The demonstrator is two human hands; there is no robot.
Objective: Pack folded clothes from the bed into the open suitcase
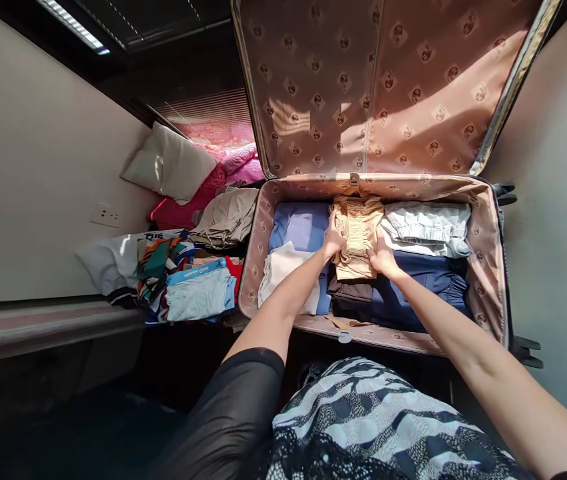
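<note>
Inside the open suitcase [251, 293] lies a folded tan garment [361, 233] with a gathered elastic band. My left hand [333, 240] grips its left edge, and my right hand [382, 259] holds its lower right side, fingers partly hidden by cloth. To the left are a folded blue garment [298, 223] and a cream-white one [283, 267]. Light grey-white folded clothes [428, 227] fill the upper right. Below them sit navy folded clothes [413, 283], with a dark brown garment [349, 291] beside them near my hands.
The suitcase lid [343, 80] stands raised at the back. Left of the case are piled clothes, including a light blue folded garment [201, 293] and a beige one [228, 217]. A pillow [168, 163] and pink bedding [198, 193] lie farther back. A wall [558, 200] stands close on the right.
</note>
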